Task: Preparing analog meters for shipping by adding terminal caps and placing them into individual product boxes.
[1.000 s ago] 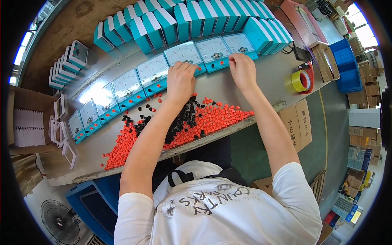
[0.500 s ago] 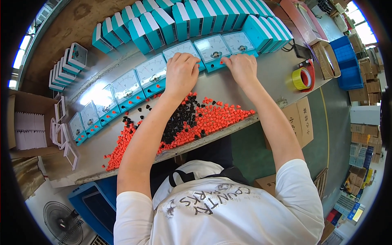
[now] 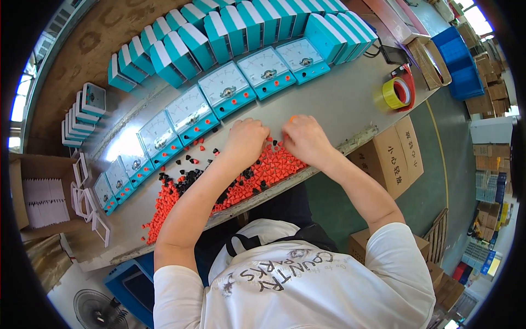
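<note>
The left hand (image 3: 246,140) is over the back part of the pile, with its fingers bunched up close. A red cap sits right by its fingertips, but I cannot tell if it is pinched or just lying there. The right hand (image 3: 308,141) is just beside it, over the right end of the pile. Its fingers are curled in and narrow. A bit of orange shows at its finger, and I cannot tell if that is a cap.

The pile lies along the front edge of the tabletop (image 3: 329,109). It has lots of red caps (image 3: 282,164) and some black caps (image 3: 189,180), partly under the left arm.

Behind the pile, a row of teal meters (image 3: 189,109) bends from near the left edge toward the back right. Small red and black dots show along their fronts, so that row looks mostly done. Some dots are too tiny to count.

More teal boxes (image 3: 249,27) stand packed by the back edge, and a small stack (image 3: 82,115) stands at the back left. Their fronts are mostly hidden, so I cannot tell if they are done. Plenty of loose caps are left.
</note>
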Available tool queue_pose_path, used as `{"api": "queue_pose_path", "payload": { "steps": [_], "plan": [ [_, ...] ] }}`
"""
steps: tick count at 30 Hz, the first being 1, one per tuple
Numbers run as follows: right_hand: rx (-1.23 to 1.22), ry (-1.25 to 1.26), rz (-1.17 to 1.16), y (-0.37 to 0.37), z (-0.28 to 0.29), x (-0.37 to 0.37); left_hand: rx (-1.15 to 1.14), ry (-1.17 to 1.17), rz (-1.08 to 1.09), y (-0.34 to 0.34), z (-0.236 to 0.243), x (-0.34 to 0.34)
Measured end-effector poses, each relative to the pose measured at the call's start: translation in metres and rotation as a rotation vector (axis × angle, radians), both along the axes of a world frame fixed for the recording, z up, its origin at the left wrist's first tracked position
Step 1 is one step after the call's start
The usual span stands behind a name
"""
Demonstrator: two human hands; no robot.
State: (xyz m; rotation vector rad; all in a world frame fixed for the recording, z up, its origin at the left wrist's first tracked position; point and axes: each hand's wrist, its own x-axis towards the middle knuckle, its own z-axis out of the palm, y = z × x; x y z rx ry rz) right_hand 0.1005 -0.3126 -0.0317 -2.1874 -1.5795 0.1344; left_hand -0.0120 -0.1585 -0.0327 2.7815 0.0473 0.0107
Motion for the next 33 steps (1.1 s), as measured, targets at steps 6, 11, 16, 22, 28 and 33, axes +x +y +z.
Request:
{"api": "queue_pose_path", "payload": {
  "steps": [6, 11, 16, 22, 28, 33],
  "plan": [
    [0.232, -0.008, -0.309, 0.003, 0.008, 0.082, -0.088, -0.056, 0.029, -0.007, 0.007, 0.007],
    [0.266, -0.115, -0.564, 0.013, 0.002, 0.129, -0.257, -0.184, 0.129, -0.004, 0.010, 0.046],
    [0.143, -0.195, -0.551, 0.019, -0.001, 0.135, -0.341, -0.472, 0.159, -0.001, 0.017, 0.109],
    [0.163, -0.293, -0.502, 0.021, -0.010, 0.137, -0.150, -0.643, 0.087, -0.013, -0.004, 0.169],
    [0.096, -0.407, -0.500, 0.019, -0.004, 0.138, 0.124, -0.601, 0.051, -0.016, -0.013, 0.176],
    [0.057, -0.446, -0.461, 0.015, -0.006, 0.141, 0.074, -0.576, 0.107, -0.021, -0.015, 0.177]
  ]
}}
